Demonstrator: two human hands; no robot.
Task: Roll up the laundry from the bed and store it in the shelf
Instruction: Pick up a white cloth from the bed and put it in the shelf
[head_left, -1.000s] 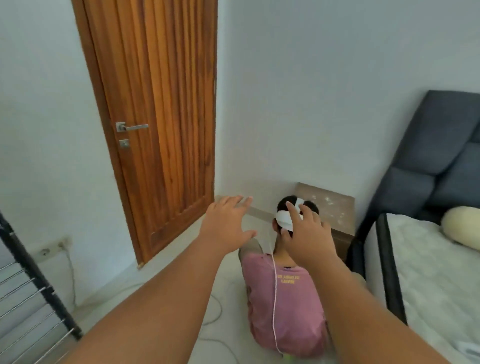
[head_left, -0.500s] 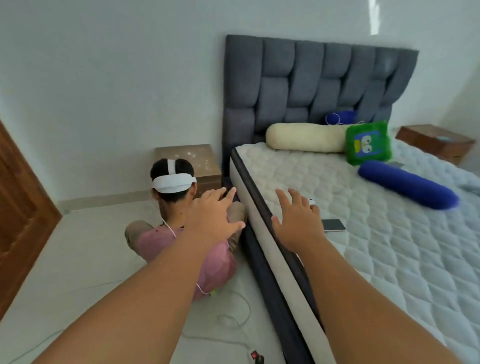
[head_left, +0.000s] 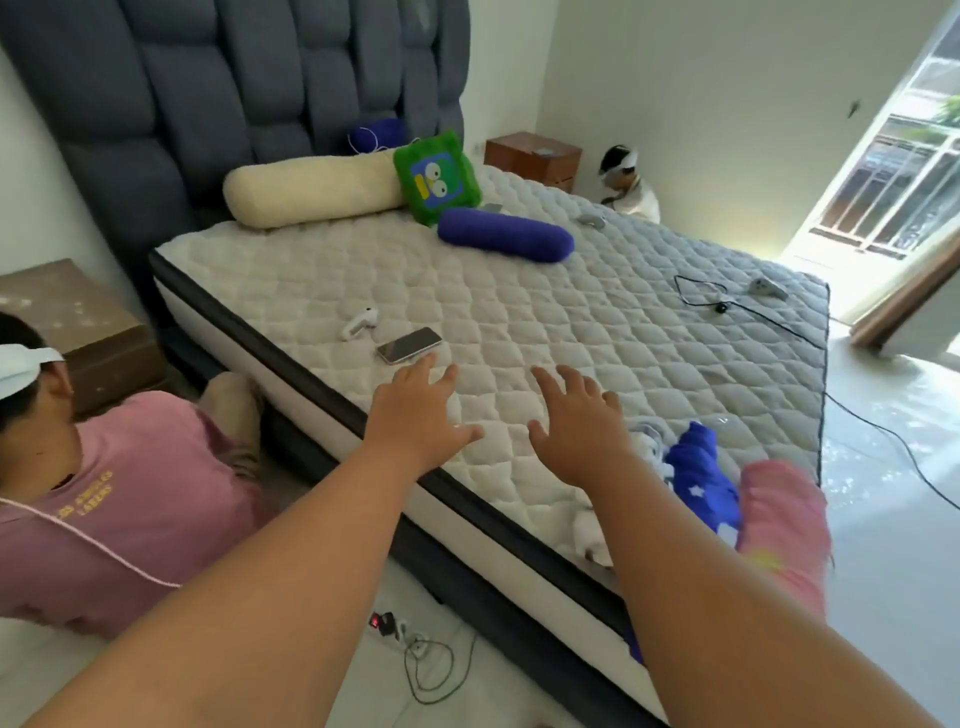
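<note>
Head view showed left grip (head_left: 421, 415) and right grip (head_left: 576, 431) spread, holding nothing, above the bed (head_left: 519, 312); laundry (head_left: 701, 480) lay lower right at the mattress edge. Reaching carelessly could knock the phone (head_left: 409, 345) or drag clothes floorward.

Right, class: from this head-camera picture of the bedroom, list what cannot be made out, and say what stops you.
1. Shelf: nowhere in the head view, so its place is unknown.
2. Pink garment: motion-blurred, so its type is unclear.
3. White laundry: partly behind the right forearm.
4. Grey object near the far edge of the mattress: too small to identify.
5. Seated person in a pink shirt: cut off by the left edge.
</note>
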